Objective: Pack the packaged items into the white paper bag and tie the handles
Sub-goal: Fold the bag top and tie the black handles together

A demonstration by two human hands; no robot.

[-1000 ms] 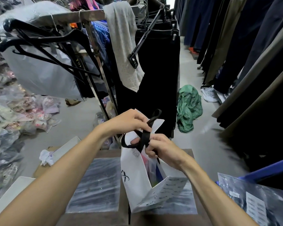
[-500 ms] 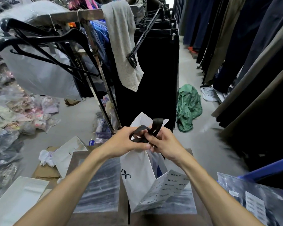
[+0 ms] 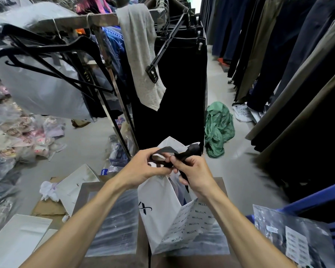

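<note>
A white paper bag (image 3: 159,215) with a black logo and printed side panel stands upright on a small brown table (image 3: 143,260). Its black ribbon handles (image 3: 180,153) are gathered above the bag's mouth. My left hand (image 3: 143,167) pinches a loop of the ribbon on the left. My right hand (image 3: 195,173) grips the other ribbon strand, which runs down under its fingers. A dark packaged item (image 3: 179,192) shows inside the bag's open top.
Clear plastic packages (image 3: 114,219) lie flat on the table beside and under the bag. A blue crate (image 3: 317,202) with a packaged item (image 3: 290,233) sits right. A clothes rack (image 3: 174,78) stands just behind; white boxes (image 3: 16,242) and packaged piles (image 3: 17,136) lie left. A green garment (image 3: 219,128) is on the floor.
Both hands dropped lower and came together over the bag's mouth, drawing the ribbon handles down into a tighter bundle. The view shifted slightly downward.
</note>
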